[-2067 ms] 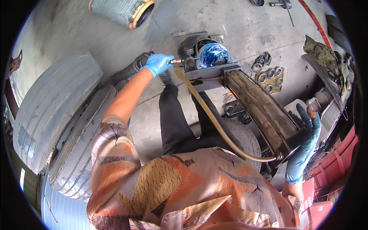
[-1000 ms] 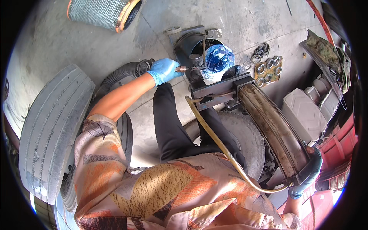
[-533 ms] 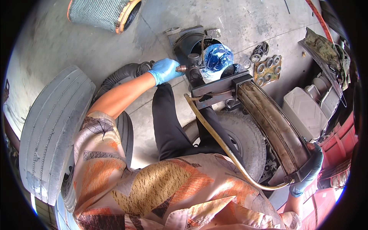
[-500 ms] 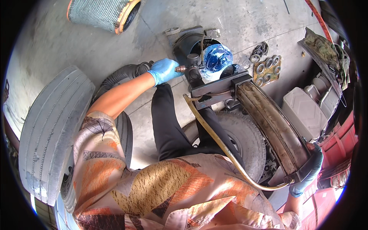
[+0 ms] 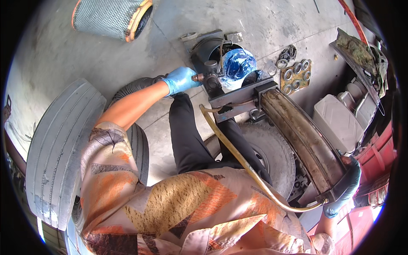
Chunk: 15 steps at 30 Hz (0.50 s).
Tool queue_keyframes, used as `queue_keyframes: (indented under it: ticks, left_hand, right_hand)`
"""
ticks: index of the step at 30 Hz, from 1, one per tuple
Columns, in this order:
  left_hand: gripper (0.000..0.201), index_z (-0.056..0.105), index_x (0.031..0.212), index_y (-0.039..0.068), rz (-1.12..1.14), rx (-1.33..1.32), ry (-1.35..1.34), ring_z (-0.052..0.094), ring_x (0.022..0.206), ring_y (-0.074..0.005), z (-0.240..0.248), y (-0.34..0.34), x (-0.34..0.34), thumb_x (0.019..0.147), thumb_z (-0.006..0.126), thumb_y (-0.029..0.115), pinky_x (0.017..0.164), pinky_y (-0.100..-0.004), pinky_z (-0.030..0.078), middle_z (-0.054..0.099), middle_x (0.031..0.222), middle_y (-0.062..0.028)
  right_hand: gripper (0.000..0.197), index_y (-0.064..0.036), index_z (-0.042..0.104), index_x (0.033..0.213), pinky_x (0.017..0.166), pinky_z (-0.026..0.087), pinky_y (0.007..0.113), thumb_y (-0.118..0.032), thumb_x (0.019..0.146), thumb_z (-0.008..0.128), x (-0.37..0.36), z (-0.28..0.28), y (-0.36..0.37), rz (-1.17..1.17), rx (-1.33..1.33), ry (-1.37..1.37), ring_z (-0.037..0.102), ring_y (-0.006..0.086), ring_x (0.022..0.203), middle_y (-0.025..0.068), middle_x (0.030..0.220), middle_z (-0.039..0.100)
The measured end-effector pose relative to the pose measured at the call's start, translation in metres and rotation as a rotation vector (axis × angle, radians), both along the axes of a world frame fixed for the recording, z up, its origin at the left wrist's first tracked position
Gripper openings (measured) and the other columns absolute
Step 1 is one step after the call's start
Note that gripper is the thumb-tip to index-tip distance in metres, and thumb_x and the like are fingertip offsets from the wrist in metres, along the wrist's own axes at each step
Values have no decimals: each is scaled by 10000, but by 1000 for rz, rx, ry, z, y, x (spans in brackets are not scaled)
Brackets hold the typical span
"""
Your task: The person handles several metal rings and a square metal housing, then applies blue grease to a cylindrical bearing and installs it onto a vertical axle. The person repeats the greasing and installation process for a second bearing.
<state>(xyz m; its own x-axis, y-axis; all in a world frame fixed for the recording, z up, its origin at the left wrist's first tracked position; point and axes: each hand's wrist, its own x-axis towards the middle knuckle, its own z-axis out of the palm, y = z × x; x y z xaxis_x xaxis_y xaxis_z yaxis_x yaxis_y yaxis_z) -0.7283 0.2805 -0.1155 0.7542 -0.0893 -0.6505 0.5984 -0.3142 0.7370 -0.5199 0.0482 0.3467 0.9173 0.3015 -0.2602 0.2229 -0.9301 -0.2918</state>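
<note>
Mesh filter [image 5: 102, 18] is lying on the floor [image 5: 272, 21], upper left. Big tire [image 5: 63, 148] is sitting at left, ribbed hose [image 5: 135, 86] lying near it. Metal rings [image 5: 288, 75] are resting on brown board [image 5: 296, 79], grey plastic container [image 5: 335, 121] sitting lower right.

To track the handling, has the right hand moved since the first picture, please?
Yes, lower in view: the right hand overlapped the grey box then, but now sits mostly below it.
</note>
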Motion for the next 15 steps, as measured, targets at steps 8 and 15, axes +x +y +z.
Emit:
queue_keyframes:
  ticks: [8, 15]
  left_hand:
    - [502, 686, 783, 62, -14, 96, -50, 612, 740, -419, 8, -1, 0, 800, 649, 563, 660, -442, 471, 635, 753, -213]
    - [508, 640, 1088, 114, -48, 249, -158, 606, 914, -385, 29, -6, -4, 733, 743, 462, 794, -432, 474, 640, 982, -185]
  right_hand:
    - [279, 21, 597, 1016, 939, 417, 350, -167, 968, 397, 4, -7, -34, -2, 237, 55, 579, 209, 948, 130, 986, 618]
    - [386, 32, 573, 1106, 1007, 388, 368, -217, 1010, 293, 5, -13, -23, 82, 299, 144, 571, 235, 1049, 144, 1043, 622]
